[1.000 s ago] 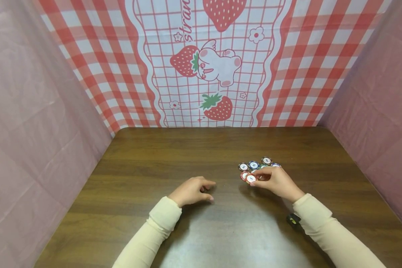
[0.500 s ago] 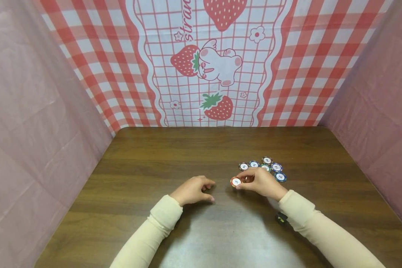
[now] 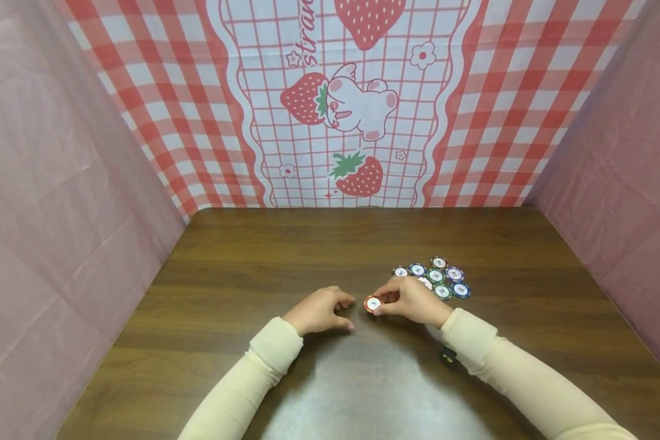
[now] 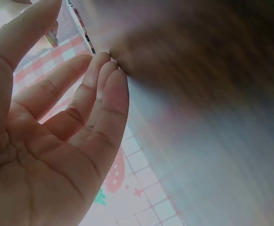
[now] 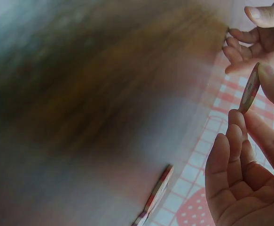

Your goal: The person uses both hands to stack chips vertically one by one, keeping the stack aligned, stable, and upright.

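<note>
We pinch a chip (image 3: pixel 372 304) in our right hand (image 3: pixel 415 301); other chips (image 3: pixel 442 291) lie beyond the grip, rightward; just left of it, our left hand (image 3: pixel 316 312) curves loosely, empty.

Table (image 3: pixel 242 263) — smooth, semi-glossy wood grain; sleeves (image 3: pixel 275 348) matt cloth; held chip (image 3: pixel 372 304) — smooth, plastic-looking.

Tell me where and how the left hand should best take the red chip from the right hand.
Probably pinch the exposed left rim of the red chip between thumb and forefinger, coming from the left. In the head view, the right hand holds it from the right, leaving that edge free toward the left hand; its thin disc should suit a fingertip pinch.
</note>
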A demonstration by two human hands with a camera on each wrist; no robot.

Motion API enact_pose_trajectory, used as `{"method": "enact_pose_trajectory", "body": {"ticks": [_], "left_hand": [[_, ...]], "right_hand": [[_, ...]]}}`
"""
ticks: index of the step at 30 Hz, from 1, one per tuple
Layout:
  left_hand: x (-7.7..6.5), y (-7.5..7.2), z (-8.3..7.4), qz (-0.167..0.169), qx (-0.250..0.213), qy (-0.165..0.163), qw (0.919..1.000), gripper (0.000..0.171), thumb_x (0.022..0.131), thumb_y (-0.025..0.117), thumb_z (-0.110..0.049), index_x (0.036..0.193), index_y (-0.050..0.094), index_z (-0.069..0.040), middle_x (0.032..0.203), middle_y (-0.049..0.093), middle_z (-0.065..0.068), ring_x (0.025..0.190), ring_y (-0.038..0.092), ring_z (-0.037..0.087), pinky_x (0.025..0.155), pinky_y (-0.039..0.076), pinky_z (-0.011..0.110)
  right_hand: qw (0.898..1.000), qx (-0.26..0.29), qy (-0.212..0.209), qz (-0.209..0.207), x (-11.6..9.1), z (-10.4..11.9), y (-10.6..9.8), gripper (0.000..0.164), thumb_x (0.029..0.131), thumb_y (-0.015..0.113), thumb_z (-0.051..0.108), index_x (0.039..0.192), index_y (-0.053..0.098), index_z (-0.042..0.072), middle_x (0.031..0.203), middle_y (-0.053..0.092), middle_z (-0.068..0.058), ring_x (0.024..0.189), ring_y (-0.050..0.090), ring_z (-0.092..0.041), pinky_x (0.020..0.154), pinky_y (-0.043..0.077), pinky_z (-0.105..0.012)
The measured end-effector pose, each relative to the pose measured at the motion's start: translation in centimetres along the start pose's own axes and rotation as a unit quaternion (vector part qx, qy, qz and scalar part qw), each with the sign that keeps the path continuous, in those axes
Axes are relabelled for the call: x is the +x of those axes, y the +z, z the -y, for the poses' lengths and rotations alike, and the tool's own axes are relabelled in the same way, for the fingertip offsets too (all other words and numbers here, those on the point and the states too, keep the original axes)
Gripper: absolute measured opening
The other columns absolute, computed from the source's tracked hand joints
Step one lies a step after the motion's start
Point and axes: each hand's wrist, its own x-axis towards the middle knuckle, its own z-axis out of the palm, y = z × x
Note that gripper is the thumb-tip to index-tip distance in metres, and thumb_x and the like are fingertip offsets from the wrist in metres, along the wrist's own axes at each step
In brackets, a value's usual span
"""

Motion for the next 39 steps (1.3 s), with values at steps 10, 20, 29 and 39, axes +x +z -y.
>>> {"method": "enact_pose_trajectory", "body": {"ticks": [10,20,29,39], "left_hand": [[0.6,0.2,0.1,0.000,0.013,0.011,0.9999,0.052,0.070,0.078,-0.032,0.114,0.063,-0.009,0.092,0.061,0.001,0.086,0.057,0.013,0.077,0.045,0.021],[0.9,0.5,0.0,-0.002,0.028,0.010,0.9996,0.045,0.070,0.078,-0.032,0.109,0.066,-0.013,0.091,0.060,-0.001,0.084,0.055,0.010,0.075,0.044,0.021],[1.1,0.7,0.0,-0.003,0.038,0.031,0.9988,0.034,0.070,0.078,-0.032,0.099,0.069,-0.017,0.085,0.060,-0.003,0.082,0.053,0.013,0.068,0.038,0.020],[0.9,0.6,-0.2,-0.009,0.042,0.034,0.9985,0.037,0.069,0.078,-0.032,0.101,0.070,-0.015,0.089,0.060,-0.003,0.082,0.053,0.011,0.070,0.041,0.020]], "right_hand": [[0.999,-0.022,-0.010,0.027,1.0,0.8,1.0,0.023,0.070,0.077,0.036,0.088,0.073,0.022,0.073,0.061,0.013,0.067,0.053,-0.002,0.060,0.043,-0.019],[0.996,-0.065,-0.020,0.053,1.6,1.7,1.5,0.021,0.069,0.077,0.035,0.084,0.073,0.021,0.069,0.059,0.014,0.064,0.051,-0.001,0.058,0.040,-0.019],[0.993,-0.079,-0.013,0.083,2.0,2.2,2.1,0.019,0.066,0.078,0.031,0.080,0.072,0.022,0.066,0.057,0.016,0.060,0.048,0.001,0.057,0.039,-0.019],[0.992,-0.101,-0.010,0.081,2.0,2.7,2.2,0.023,0.063,0.080,0.031,0.082,0.072,0.019,0.072,0.060,0.007,0.064,0.048,-0.003,0.059,0.039,-0.021]]}}
